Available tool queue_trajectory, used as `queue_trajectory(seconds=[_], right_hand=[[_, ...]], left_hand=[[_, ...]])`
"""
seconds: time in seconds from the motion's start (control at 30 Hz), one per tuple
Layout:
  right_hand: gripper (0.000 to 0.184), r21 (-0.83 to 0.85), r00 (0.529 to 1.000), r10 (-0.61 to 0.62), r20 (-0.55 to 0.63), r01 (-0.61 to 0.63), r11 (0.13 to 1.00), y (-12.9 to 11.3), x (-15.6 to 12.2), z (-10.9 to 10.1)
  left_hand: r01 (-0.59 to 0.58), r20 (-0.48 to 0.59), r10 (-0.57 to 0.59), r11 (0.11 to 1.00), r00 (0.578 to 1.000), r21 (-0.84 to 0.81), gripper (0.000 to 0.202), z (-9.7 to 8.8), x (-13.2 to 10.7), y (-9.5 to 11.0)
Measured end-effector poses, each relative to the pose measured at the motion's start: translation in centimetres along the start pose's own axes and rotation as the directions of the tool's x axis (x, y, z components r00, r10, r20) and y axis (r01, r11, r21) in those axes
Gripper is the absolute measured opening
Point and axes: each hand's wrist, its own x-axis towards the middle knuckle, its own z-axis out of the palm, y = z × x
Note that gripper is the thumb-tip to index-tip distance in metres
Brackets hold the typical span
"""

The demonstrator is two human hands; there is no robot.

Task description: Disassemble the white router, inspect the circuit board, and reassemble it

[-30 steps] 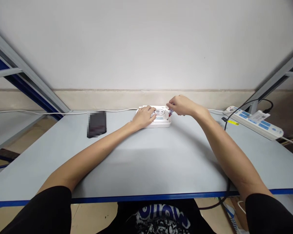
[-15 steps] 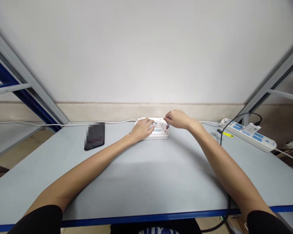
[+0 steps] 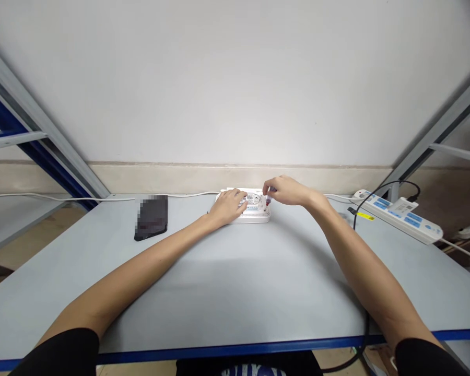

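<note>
A white router-like box point(image 3: 254, 214) with vent holes and printed labels lies flat on the table near the wall. My left hand point(image 3: 227, 206) rests on its left part, fingers stretched out and slightly spread. At the box's right end, my right hand point(image 3: 284, 190) is closed around a small screwdriver point(image 3: 268, 199) with a clear and red handle. The screwdriver points down, its tip at the box's front right corner. Most of its handle is hidden by my fingers.
On the left lies a dark, partly blurred phone-like slab point(image 3: 152, 218). A white power strip point(image 3: 399, 216) with a plug and black cable stands at the right. A white cable point(image 3: 191, 196) runs along the wall. Metal frame posts point(image 3: 58, 141) flank the table point(image 3: 227, 292).
The fingers of my right hand have shifted slightly around the screwdriver, showing a little more of its handle. My left hand and the box keep their places.
</note>
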Motion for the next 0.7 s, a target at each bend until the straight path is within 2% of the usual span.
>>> queue_trajectory(seconds=[0.07,0.13,0.23,0.37,0.57,0.7], right_hand=[[0.023,0.042,0.999,-0.01,0.034,0.008,0.999,0.03,-0.09,-0.05],[0.029,0.06,0.998,0.017,0.054,-0.021,0.998,-0.12,-0.15,0.03],[0.038,-0.012,0.997,0.074,0.036,-0.074,0.997,-0.48,-0.12,0.23],[0.029,-0.078,1.0,0.001,-0.012,-0.002,0.997,-0.61,0.01,0.27],[0.017,-0.013,0.999,-0.053,-0.002,0.053,0.999,0.05,0.11,0.33],[0.02,0.046,0.999,-0.029,0.028,0.028,0.999,0.09,0.04,0.43]], left_hand=[[0.0,-0.002,0.0,1.0,1.0,0.003,0.03,-0.04,0.0,0.01],[-0.003,-0.003,0.003,1.0,1.0,0.004,0.03,-0.02,0.0,0.0],[-0.008,-0.002,0.008,1.0,1.0,0.005,0.031,0.07,0.01,-0.06],[-0.013,-0.001,0.013,1.0,1.0,0.013,0.03,0.21,0.02,-0.21],[-0.016,-0.01,0.016,1.0,1.0,0.02,0.03,0.22,-0.04,-0.29],[-0.019,-0.013,0.019,1.0,1.0,0.014,0.03,0.17,-0.05,-0.24]])
